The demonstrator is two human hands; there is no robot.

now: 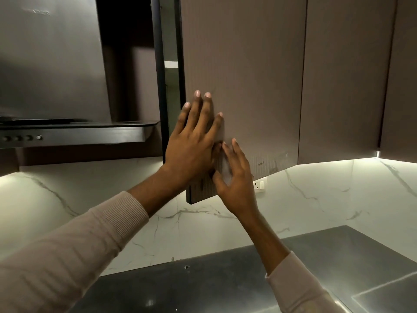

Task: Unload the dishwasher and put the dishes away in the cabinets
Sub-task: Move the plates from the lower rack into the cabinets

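Brown ribbed cabinet door point(243, 75) is standing slightly ajar; left hand point(191, 145) and right hand point(237, 186) are pressing flat on it, fingers straight, grasping nothing, probably pushing it closed.

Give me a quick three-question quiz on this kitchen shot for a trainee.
1. True or false: the left hand rests with straight fingers on the door.
2. What hangs to the left of the door? A) range hood B) microwave C) window
3. Short answer: which hand touches the door lower down?

Key: 1 true; 2 A; 3 the right hand.
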